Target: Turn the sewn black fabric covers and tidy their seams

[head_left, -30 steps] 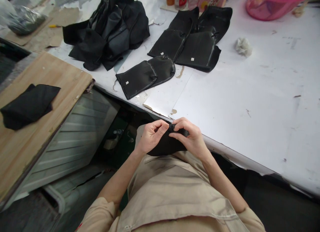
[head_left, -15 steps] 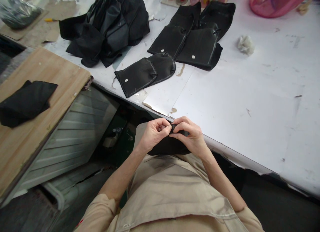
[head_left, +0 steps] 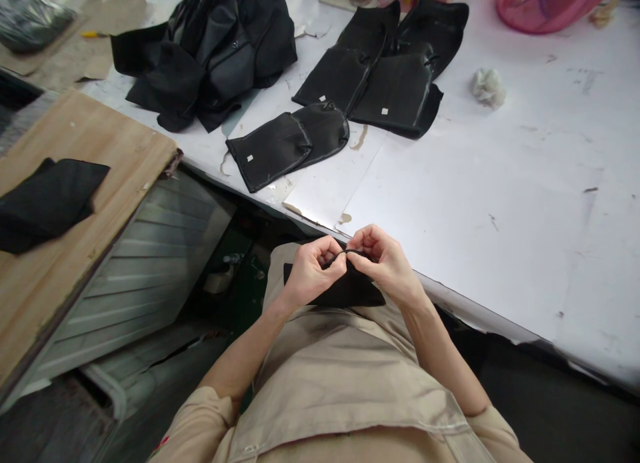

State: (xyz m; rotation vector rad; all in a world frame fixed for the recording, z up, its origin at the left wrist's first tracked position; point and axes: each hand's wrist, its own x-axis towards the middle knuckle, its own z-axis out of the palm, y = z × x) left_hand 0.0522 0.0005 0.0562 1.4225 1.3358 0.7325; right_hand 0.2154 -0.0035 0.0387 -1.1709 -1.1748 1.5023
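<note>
Over my lap, at the table's front edge, lies a black pouch-like piece (head_left: 345, 288) of leather-like material. My left hand (head_left: 317, 270) pinches its upper edge between thumb and fingers. Right beside it, my right hand (head_left: 383, 263) pinches the same edge, the fingertips of both hands almost touching. Part of the piece is hidden behind the hands. On the table ahead lie similar black pieces: a flat one (head_left: 273, 153) with a small white sticker close to the edge, and two larger ones (head_left: 395, 93) behind it.
The white-covered table (head_left: 475, 203) spreads ahead and right. A heap of black material (head_left: 215, 56) lies at the back left, a crumpled white wad (head_left: 489, 88) and a pink basin (head_left: 545, 10) at the right. A wooden board (head_left: 120, 150) at the left bears another black piece (head_left: 53, 200).
My fingers have shifted along the black piece's edge, which now shows as a thin strip between the fingertips. The right hand has turned slightly, and more of the piece shows at the left.
</note>
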